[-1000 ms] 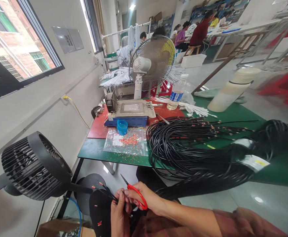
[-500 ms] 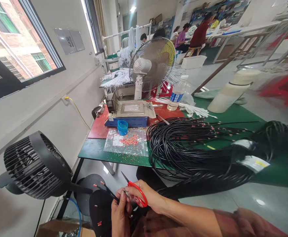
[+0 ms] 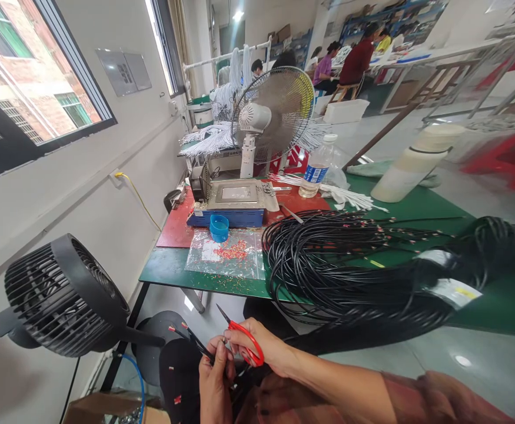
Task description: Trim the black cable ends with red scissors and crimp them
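My left hand (image 3: 215, 371) is closed around a few black cables (image 3: 200, 344), whose ends with reddish wire tips point up and to the left over my lap. Red-handled scissors (image 3: 253, 346) hang in my right hand (image 3: 257, 338), blades pointing up-left, away from the cables. The thumb and fingertips of the right hand meet those of the left at one cable; the exact pinch is too small to make out. On the table's right side lies a large bundle of black cables (image 3: 319, 259).
A clear plastic bag (image 3: 251, 268) with red and orange scraps lies near the table's front edge. Behind it stand a blue cap (image 3: 219, 228) and a blue-based machine (image 3: 226, 218). A black fan (image 3: 63, 294) stands left; a plastic bottle (image 3: 316, 171) stands farther back. Several people sit beyond.
Both hands stay nearly in place over the lap. The scissors have shifted very slightly, and the cable ends in my left hand have moved a little.
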A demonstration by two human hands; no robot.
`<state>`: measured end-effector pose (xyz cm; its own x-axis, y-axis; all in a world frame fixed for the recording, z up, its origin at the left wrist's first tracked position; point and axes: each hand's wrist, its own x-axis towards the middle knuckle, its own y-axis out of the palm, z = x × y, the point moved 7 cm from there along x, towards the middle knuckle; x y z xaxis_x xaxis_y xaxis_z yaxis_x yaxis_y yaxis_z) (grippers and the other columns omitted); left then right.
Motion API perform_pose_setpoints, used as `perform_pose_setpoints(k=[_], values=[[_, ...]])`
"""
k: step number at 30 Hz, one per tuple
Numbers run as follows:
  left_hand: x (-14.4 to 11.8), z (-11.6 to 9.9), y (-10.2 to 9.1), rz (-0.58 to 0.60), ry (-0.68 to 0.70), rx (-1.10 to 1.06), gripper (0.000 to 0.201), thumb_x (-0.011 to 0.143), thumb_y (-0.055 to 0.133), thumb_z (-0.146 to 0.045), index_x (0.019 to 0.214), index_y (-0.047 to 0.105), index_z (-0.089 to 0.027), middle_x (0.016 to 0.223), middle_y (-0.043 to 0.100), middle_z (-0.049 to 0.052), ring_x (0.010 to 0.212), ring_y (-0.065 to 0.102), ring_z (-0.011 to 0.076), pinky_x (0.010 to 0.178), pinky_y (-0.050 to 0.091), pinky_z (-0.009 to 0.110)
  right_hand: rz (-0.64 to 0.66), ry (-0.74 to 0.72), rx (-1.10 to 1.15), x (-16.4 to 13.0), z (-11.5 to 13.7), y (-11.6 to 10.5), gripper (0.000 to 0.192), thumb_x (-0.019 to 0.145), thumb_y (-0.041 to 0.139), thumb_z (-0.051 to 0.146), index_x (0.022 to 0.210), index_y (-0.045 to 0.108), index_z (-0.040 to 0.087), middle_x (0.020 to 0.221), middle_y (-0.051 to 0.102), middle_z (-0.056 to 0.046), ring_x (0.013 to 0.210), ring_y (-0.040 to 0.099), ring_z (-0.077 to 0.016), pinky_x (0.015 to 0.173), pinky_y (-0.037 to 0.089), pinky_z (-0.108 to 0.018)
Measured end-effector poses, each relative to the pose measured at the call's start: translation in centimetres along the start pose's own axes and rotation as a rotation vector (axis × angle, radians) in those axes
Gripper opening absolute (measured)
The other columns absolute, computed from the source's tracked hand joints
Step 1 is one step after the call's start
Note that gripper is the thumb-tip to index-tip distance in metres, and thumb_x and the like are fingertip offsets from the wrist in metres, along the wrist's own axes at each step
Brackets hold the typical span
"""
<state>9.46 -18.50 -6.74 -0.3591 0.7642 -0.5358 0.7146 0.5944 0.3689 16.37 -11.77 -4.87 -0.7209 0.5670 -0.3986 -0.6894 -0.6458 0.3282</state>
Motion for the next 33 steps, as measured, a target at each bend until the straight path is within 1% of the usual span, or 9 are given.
perform_pose_setpoints(k=[5,8,10,14,19,24,27,30,33], values=[[-0.01,0.01,-0.03,-0.008,-0.001,0.04,0.02,0.066,0.055,-0.039,0.069,0.05,-0.019,0.05,0.039,-0.009,0.048,0.03,-0.0007,0.048,0.024,0.018,0.006,-0.013,-0.02,0.24,0.03,-0.25,0.047,0.068,0.058,0.056,0.053,0.055,0.012,0.035,0.039,0.007,0.03,0.03,-0.0027,0.035,0.021,-0.018],[-0.16,-0.08,0.08,-0.015,-0.007,0.033,0.02,0.065,0.056,-0.038,0.071,0.052,-0.019,0.055,0.047,-0.008,0.052,0.038,-0.0001,0.052,0.03,0.017,0.001,0.017,-0.033,0.21,-0.21,-0.3,0.045,0.067,0.06,0.055,0.053,0.054,0.012,0.035,0.039,0.007,0.03,0.031,-0.0028,0.034,0.02,-0.018],[-0.26,-0.19,0.21,-0.009,-0.003,0.025,0.02,0.065,0.056,-0.038,0.07,0.052,-0.019,0.057,0.049,-0.007,0.053,0.039,0.0003,0.053,0.031,0.017,-0.003,0.029,-0.035,0.16,-0.28,-0.29,0.045,0.066,0.06,0.055,0.054,0.054,0.012,0.034,0.039,0.007,0.03,0.031,-0.0028,0.034,0.02,-0.018],[-0.24,-0.3,0.2,0.008,0.015,0.046,0.021,0.066,0.054,-0.039,0.063,0.047,-0.019,0.05,0.042,-0.009,0.048,0.029,0.0002,0.049,0.025,0.019,-0.003,0.024,-0.039,0.09,-0.32,-0.17,0.047,0.066,0.06,0.056,0.053,0.054,0.012,0.034,0.039,0.007,0.029,0.03,-0.0025,0.034,0.02,-0.018],[-0.08,-0.1,0.2,0.056,0.027,0.057,0.024,0.069,0.048,-0.042,0.061,0.044,-0.02,0.047,0.035,-0.009,0.048,0.026,0.0018,0.05,0.022,0.023,0.007,0.044,-0.028,0.06,-0.72,0.08,0.049,0.067,0.058,0.059,0.053,0.055,0.012,0.034,0.039,0.007,0.03,0.03,-0.003,0.033,0.02,-0.018],[-0.22,0.01,0.08,0.049,0.023,0.052,0.025,0.069,0.048,-0.042,0.059,0.041,-0.02,0.048,0.033,-0.009,0.049,0.025,0.0019,0.051,0.022,0.024,0.002,0.021,-0.041,-0.01,-0.62,0.21,0.047,0.065,0.06,0.057,0.052,0.054,0.012,0.035,0.04,0.007,0.029,0.03,-0.0026,0.033,0.02,-0.018],[-0.18,0.17,-0.04,0.031,0.012,0.03,0.024,0.069,0.05,-0.042,0.062,0.043,-0.02,0.051,0.033,-0.009,0.049,0.024,0.0013,0.051,0.022,0.023,-0.002,0.011,-0.033,-0.02,-0.53,0.19,0.047,0.066,0.059,0.057,0.052,0.053,0.013,0.035,0.039,0.007,0.029,0.03,-0.0024,0.033,0.021,-0.017],[0.0,0.2,0.05,0.05,0.017,0.016,0.023,0.069,0.049,-0.041,0.063,0.044,-0.02,0.051,0.036,-0.009,0.05,0.026,0.0014,0.052,0.023,0.023,0.002,0.019,-0.007,0.0,-0.6,0.16,0.049,0.069,0.055,0.059,0.051,0.054,0.012,0.033,0.038,0.007,0.028,0.029,-0.0029,0.032,0.021,-0.017],[0.03,0.08,0.29,0.088,0.027,0.022,0.024,0.071,0.046,-0.041,0.061,0.045,-0.02,0.048,0.036,-0.009,0.049,0.029,0.0018,0.052,0.024,0.023,0.005,0.032,-0.003,-0.03,-0.69,0.14,0.05,0.068,0.056,0.059,0.051,0.053,0.012,0.033,0.039,0.007,0.027,0.028,-0.003,0.031,0.02,-0.017]])
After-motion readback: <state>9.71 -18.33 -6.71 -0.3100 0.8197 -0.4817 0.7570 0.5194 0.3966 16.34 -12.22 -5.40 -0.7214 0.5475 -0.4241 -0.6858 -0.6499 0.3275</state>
